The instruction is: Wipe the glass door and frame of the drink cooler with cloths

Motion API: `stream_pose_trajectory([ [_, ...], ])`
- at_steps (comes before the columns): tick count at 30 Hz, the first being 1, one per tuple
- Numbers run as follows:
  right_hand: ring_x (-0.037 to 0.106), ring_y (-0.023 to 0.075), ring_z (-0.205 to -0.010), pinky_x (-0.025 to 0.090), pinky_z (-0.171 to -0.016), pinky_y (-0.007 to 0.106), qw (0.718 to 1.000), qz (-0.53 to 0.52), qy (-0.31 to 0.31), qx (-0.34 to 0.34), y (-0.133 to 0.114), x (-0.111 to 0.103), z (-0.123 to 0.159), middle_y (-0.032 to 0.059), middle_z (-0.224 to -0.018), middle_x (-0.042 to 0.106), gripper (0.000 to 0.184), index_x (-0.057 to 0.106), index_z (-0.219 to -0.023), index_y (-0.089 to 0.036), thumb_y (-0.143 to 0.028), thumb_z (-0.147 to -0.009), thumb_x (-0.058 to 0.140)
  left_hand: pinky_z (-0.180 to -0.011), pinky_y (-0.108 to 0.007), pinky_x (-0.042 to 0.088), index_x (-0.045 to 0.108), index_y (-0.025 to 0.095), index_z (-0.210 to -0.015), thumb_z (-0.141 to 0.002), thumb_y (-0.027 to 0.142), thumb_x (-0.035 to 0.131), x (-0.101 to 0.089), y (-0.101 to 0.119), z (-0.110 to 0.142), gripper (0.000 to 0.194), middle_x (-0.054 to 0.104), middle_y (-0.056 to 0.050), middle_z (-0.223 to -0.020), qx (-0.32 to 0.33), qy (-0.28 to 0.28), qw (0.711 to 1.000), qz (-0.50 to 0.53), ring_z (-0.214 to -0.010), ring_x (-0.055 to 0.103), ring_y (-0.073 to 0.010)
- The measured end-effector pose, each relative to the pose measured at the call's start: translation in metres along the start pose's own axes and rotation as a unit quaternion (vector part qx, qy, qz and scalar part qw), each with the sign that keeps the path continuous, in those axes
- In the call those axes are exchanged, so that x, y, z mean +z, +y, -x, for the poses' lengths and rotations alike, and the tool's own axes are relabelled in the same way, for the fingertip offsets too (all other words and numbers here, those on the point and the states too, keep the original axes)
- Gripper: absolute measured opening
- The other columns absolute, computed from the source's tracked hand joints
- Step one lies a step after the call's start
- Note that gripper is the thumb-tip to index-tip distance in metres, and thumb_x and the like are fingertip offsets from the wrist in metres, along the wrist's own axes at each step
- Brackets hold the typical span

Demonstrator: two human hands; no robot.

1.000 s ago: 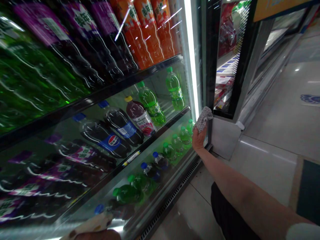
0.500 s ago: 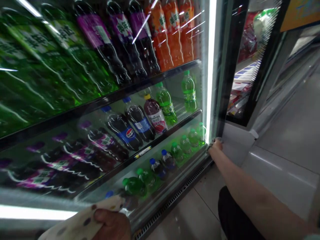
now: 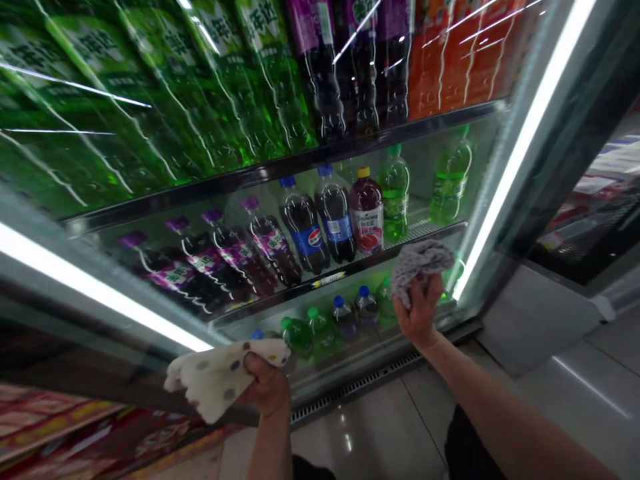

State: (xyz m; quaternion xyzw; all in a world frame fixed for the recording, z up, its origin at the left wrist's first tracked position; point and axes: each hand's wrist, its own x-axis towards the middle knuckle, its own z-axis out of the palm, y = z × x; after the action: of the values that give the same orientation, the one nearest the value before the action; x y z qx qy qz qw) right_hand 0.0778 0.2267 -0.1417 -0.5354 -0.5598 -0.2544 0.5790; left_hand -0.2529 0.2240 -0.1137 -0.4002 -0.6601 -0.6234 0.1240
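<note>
My left hand (image 3: 267, 383) grips a cream cloth with dark spots (image 3: 215, 377), its loose end hanging to the left. A crumpled grey cloth (image 3: 420, 263) is held in my right hand (image 3: 420, 310), in front of the lower part of a glass-fronted drinks cooler. Whether this cloth touches the glass I cannot tell. Behind it, partly covered, are small green bottles on the bottom shelf. On the middle shelf stand cola bottles (image 3: 305, 230), a red juice bottle with a yellow cap (image 3: 367, 210) and green soda bottles (image 3: 450, 183).
Large green bottles (image 3: 90, 87) and orange bottles (image 3: 460, 60) fill the upper shelf. Bright light strips (image 3: 525, 147) run along both cooler sides. A floor-level vent grille (image 3: 360, 387) edges the tiled floor (image 3: 380, 427). Red packages (image 3: 125, 433) lie at lower left, another cabinet (image 3: 540, 313) at right.
My right hand has come up and inward from the cooler's lower right corner, with the grey cloth now plainly visible. My left hand and the spotted cloth show higher, and the view has swung left.
</note>
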Motion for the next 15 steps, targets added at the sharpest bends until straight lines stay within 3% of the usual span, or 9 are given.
stream_pose_trajectory([
  [3,0.028,0.0418,-0.148,0.025,-0.120,0.069,0.993,-0.038,-0.058,-0.097,-0.036,0.010,0.019,0.0054,-0.156,0.035,0.055,0.057,-0.140,-0.041,-0.039,-0.086,0.065,-0.111,-0.052,0.048,0.070,0.012,-0.098,-0.090,0.046,0.049,0.001,-0.005,0.001,0.041,0.071,-0.020,-0.112,0.019,0.015,1.000,-0.008,-0.130,0.057,-0.0339],
  [7,0.036,0.0249,-0.143,0.018,-0.127,0.052,0.955,-0.063,-0.152,-0.246,-0.066,0.022,0.048,-0.0053,-0.138,0.058,0.048,0.061,-0.132,-0.050,-0.034,-0.087,0.066,-0.108,-0.054,0.050,0.072,0.007,-0.100,-0.091,0.048,0.046,-0.001,0.001,0.001,0.049,0.072,-0.023,-0.108,0.021,0.006,1.000,-0.021,-0.120,0.063,-0.0351],
  [11,0.039,0.0122,-0.142,0.030,-0.122,0.035,0.881,-0.100,-0.242,-0.394,-0.076,0.033,0.081,-0.0098,-0.150,0.053,0.039,0.060,-0.136,-0.040,-0.030,-0.098,0.054,-0.106,-0.055,0.050,0.071,0.006,-0.101,-0.093,0.050,0.043,-0.001,0.009,0.000,0.053,0.072,-0.023,-0.106,0.015,0.018,1.000,-0.011,-0.110,0.067,-0.0332],
  [15,0.042,0.0068,-0.141,0.039,-0.114,0.025,0.832,-0.140,-0.301,-0.444,-0.063,0.039,0.117,-0.0074,-0.152,0.052,0.036,0.064,-0.133,-0.030,-0.031,-0.103,0.044,-0.112,-0.056,0.046,0.071,0.008,-0.099,-0.092,0.051,0.047,0.002,0.006,0.002,0.050,0.071,-0.022,-0.108,0.017,0.033,0.999,0.006,-0.121,0.063,-0.0347],
])
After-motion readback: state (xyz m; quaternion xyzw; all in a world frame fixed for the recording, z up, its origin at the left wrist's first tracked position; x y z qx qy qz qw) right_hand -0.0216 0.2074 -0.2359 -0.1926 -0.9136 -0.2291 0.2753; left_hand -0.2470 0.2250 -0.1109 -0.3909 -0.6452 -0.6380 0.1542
